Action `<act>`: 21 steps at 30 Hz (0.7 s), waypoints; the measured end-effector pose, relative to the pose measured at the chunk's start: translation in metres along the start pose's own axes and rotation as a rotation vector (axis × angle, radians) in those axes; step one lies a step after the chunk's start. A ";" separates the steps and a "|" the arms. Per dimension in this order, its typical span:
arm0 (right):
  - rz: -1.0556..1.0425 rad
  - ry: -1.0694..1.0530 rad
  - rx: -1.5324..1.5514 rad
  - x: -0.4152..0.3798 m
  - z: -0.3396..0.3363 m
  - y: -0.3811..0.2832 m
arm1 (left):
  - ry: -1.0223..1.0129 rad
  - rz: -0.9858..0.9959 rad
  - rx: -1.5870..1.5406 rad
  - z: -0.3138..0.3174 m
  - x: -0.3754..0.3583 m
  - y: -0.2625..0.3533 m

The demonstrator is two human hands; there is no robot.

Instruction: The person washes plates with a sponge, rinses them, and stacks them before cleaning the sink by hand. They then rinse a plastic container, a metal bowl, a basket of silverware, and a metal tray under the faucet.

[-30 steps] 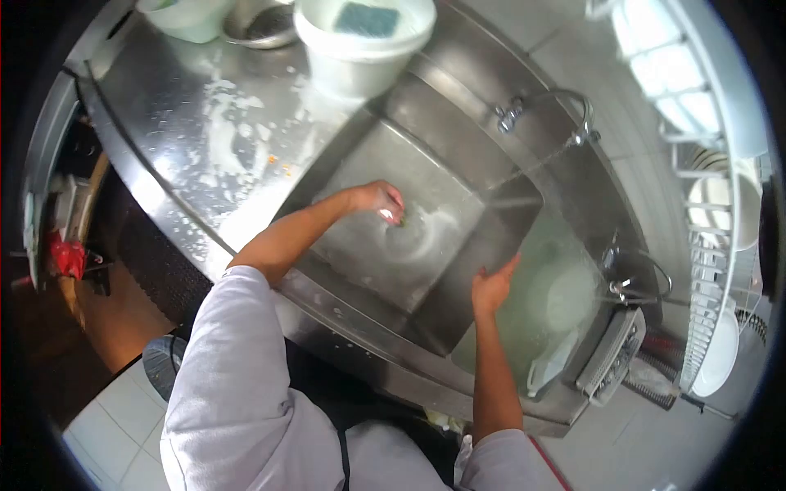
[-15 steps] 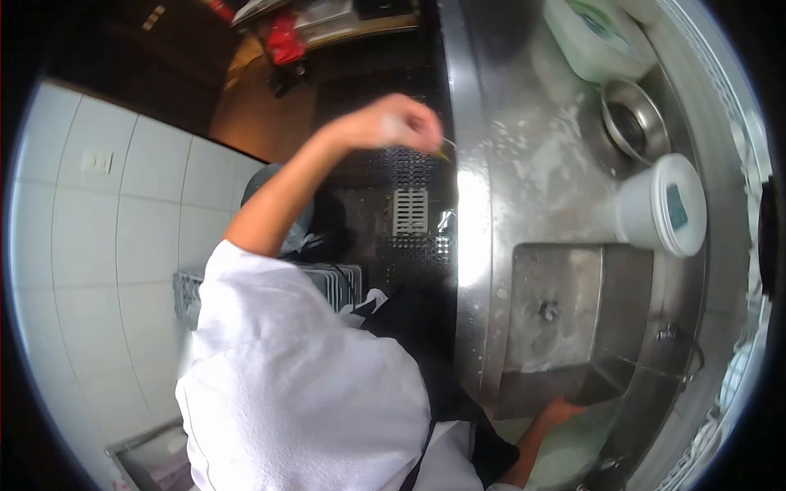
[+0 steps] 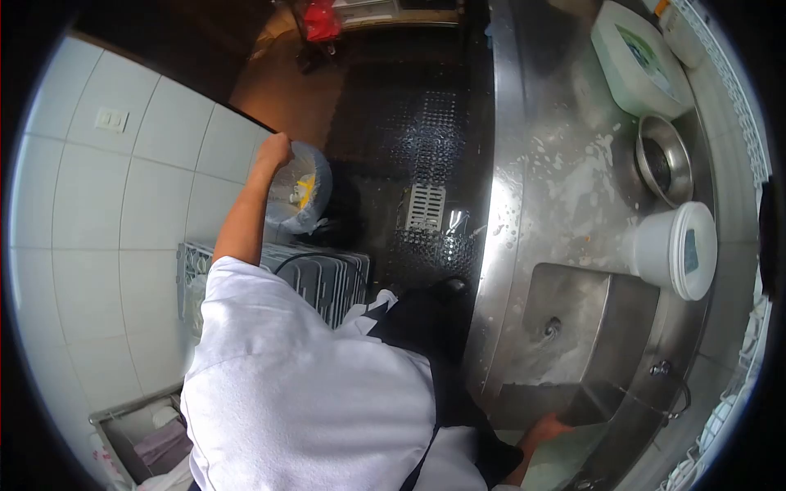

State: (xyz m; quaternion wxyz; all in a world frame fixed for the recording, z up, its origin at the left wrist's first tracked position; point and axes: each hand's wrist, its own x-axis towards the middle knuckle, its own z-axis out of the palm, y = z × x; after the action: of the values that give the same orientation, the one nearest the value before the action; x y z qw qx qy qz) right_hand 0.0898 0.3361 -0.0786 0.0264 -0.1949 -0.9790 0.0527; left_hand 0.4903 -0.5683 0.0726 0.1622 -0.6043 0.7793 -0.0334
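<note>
My left hand (image 3: 276, 150) is at the edge of a waste bin (image 3: 321, 168) with a clear plastic liner. Its fingers look curled, and whatever they hold is hidden. Yellow scraps (image 3: 305, 190) lie inside the bin. My right hand (image 3: 550, 427) is low over the near sink basin (image 3: 565, 458), which holds cloudy water, with its fingers stretched out close to the divider. Beyond that divider is a second metal basin (image 3: 561, 327) with a drain in it.
A white lidded bucket (image 3: 655, 245), a metal bowl (image 3: 681, 176) and a pale plastic tub (image 3: 626, 82) stand along the steel counter (image 3: 548, 188). Grey crates (image 3: 327, 282) sit below the bin. A floor grate (image 3: 426, 209) lies on the wet dark floor.
My left hand has swung left and away from the counter edge to the bin; the small greenish piece at its fingers no longer shows. My right hand has stayed at the sink.
</note>
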 end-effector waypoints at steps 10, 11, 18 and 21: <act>-0.176 0.324 -0.141 -0.002 0.018 0.015 | 0.047 1.377 -0.625 -0.086 -0.181 0.438; -0.124 0.323 -0.147 -0.006 0.002 -0.004 | -0.061 1.560 -0.760 -0.064 -0.214 0.482; 0.305 -0.119 0.157 -0.005 -0.025 -0.032 | -0.354 2.182 0.447 0.150 -0.416 0.711; 0.238 -0.001 0.145 -0.004 -0.014 -0.024 | -0.190 2.123 0.526 0.245 -0.428 0.740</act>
State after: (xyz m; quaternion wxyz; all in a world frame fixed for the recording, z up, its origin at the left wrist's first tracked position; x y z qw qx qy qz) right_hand 0.0852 0.3137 -0.0617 0.0335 -0.3071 -0.9427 0.1264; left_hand -0.0344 0.0730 -0.2514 0.2915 0.4275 0.8557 0.0049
